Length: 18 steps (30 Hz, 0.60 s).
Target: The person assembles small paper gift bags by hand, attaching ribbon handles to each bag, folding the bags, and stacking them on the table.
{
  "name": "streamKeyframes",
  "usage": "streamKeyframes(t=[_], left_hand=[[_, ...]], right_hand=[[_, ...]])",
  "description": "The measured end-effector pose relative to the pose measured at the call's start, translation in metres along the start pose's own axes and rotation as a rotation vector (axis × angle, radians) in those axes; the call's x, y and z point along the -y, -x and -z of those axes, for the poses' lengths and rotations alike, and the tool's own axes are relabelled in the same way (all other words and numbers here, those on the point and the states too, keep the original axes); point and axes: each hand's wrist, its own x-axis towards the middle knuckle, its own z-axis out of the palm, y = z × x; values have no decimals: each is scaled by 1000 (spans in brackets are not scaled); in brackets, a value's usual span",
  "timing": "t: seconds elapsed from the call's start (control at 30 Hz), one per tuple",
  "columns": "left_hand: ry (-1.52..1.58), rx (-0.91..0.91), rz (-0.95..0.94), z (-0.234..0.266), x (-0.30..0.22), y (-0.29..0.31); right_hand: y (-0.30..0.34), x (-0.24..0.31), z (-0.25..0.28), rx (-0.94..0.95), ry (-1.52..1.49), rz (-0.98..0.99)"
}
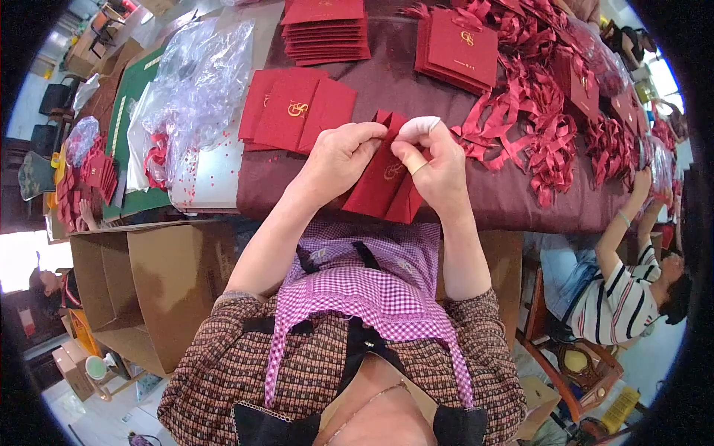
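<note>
Two hands, one red paper bag (381, 189) between them. Left hand (343, 160): thumb and forefinger pinched on the bag's upper left side, remaining fingers curled in. Right hand (440, 160): thumb and fingertips together on the bag's upper right side, by the mouth; white wrap (421, 127) on one finger, yellowish band (416, 162) on another digit. Bag tilted, mouth away from the wearer, gold print on it, lower end at the near edge of the cloth-covered table (260, 182), around mid-length; can't tell if it rests on the cloth. Just past the left hand, flat red bags (327, 108) overlap, fanned. Toward the far edge, a neat pile of red bags (325, 33). Beyond the right hand, a second stack (457, 52), slightly askew; then loose red ribbon (532, 141) heaped over the right half, some strands close to the near edge. Left part: crumpled clear plastic (197, 82), a pale surface (216, 171) dotted with red bits, green sheet (143, 202) farther left. Below the near edge, left: open cardboard box (175, 290). Right end: co-worker (613, 297) in striped shirt, arms toward the table, wooden chair (532, 316) near.
</note>
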Motion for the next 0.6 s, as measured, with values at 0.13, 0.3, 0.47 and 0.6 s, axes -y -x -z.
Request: streamKeyframes(t=[0.13,0.3,0.47,0.6], left_hand=[[-55,11,-50,-1,0,0],[-76,55,-132,1,6,-2],[-124,71,-144,1,-1,-3],[-146,82,-207,-1,-8,-6]], right_hand=[[0,-5,2,63,-22,5],[1,-4,6,112,-34,-32],[-3,-4,14,139,66,84],[-21,17,29,190,457,483]])
